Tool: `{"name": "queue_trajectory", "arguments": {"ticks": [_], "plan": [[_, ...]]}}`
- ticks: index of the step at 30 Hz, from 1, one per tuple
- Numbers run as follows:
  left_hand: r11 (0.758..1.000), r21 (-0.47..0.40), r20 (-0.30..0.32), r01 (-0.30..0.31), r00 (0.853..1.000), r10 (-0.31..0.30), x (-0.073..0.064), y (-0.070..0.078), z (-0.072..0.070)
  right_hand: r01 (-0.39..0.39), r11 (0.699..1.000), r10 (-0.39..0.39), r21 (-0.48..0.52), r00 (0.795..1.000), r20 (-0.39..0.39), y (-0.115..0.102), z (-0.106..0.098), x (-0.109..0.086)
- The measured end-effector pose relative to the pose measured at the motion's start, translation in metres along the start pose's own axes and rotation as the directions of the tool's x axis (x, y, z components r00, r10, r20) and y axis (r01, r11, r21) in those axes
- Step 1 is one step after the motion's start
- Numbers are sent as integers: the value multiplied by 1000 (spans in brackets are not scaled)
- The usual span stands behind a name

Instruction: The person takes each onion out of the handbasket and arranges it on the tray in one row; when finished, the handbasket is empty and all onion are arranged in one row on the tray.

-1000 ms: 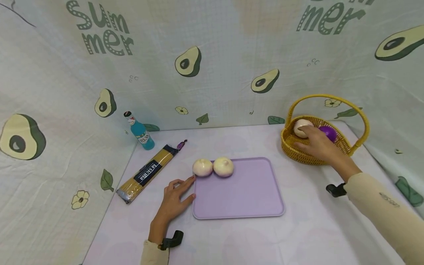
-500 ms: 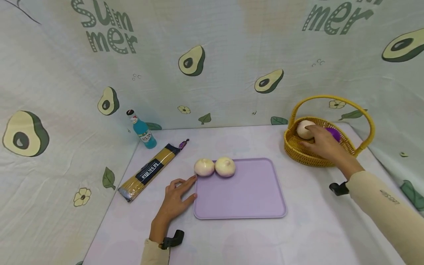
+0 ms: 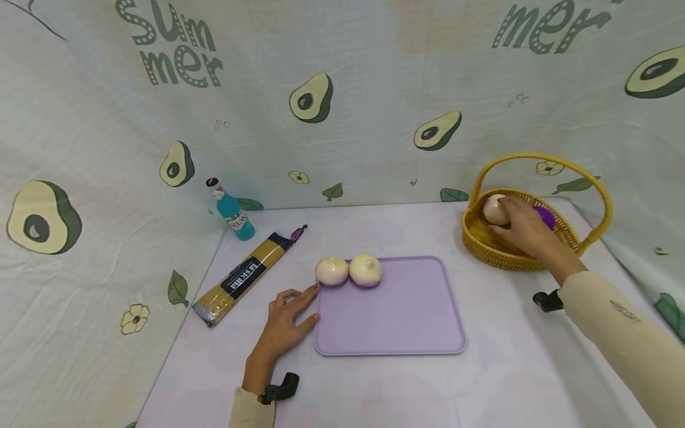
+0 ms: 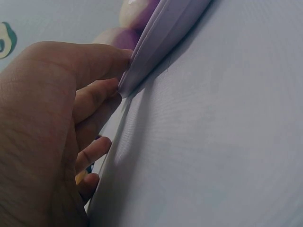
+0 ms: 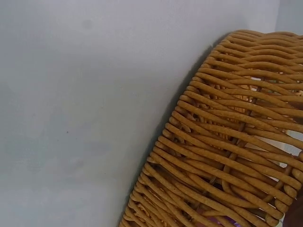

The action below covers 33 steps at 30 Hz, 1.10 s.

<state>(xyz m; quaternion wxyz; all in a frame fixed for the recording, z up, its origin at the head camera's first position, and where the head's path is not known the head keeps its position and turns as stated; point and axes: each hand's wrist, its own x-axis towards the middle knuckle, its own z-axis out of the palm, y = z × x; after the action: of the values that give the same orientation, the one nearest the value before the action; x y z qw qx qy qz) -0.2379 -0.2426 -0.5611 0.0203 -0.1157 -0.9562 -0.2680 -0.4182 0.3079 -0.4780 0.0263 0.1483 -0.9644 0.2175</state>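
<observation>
My left hand [image 3: 283,324] lies at the left edge of a lilac tray [image 3: 390,321], its fingertips and thumb touching the rim; the left wrist view shows the loosely bent fingers [image 4: 94,97] there. Two pale onions [image 3: 332,271] sit side by side at the tray's back left corner, purple underneath in the left wrist view. My right hand [image 3: 527,229] reaches into a yellow wicker basket [image 3: 489,252], with fingertips and thumb against the right side of a whitish onion [image 3: 493,209]. A purple round thing [image 3: 546,217] shows partly behind that hand. The right wrist view holds only wicker and cloth.
A blue bottle [image 3: 235,219] stands at the back left. Before it lies a pack of spaghetti [image 3: 241,282], with a small purple wrapped piece [image 3: 298,233] at its far end. The basket's tall handle [image 3: 540,156] arches over the right hand. A printed cloth hangs behind.
My right hand has drawn slightly right, off the top of the onion, which stays in place in the basket. The left hand has kept its place at the tray; the head view has shifted slightly.
</observation>
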Motion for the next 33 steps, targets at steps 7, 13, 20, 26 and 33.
{"name": "queue_trajectory", "arguments": {"ticks": [7, 13, 20, 26, 33], "plan": [[1000, -6, -1, 1, 1000, -1, -1, 1, -2, -22, 1000, 22, -2, 1000, -2, 5, 2, 7], [1000, -6, -1, -5, 1000, 5, 0, 0, -2, -7, 1000, 6, -10, 1000, -21, 10, 5, 11], [1000, -4, -12, -14, 1000, 14, 1, -2, 1, -15, 1000, 14, -21, 1000, -28, 17, 7, 16], [1000, -9, -25, -26, 999, 26, 1, -4, 2, -18, 1000, 17, -9, 999, -31, 25, 10, 21], [999, -17, -31, -33, 999, 33, 2, -7, 4, -34, 999, 34, 19, 999, -3, 30, 14, 27]]}}
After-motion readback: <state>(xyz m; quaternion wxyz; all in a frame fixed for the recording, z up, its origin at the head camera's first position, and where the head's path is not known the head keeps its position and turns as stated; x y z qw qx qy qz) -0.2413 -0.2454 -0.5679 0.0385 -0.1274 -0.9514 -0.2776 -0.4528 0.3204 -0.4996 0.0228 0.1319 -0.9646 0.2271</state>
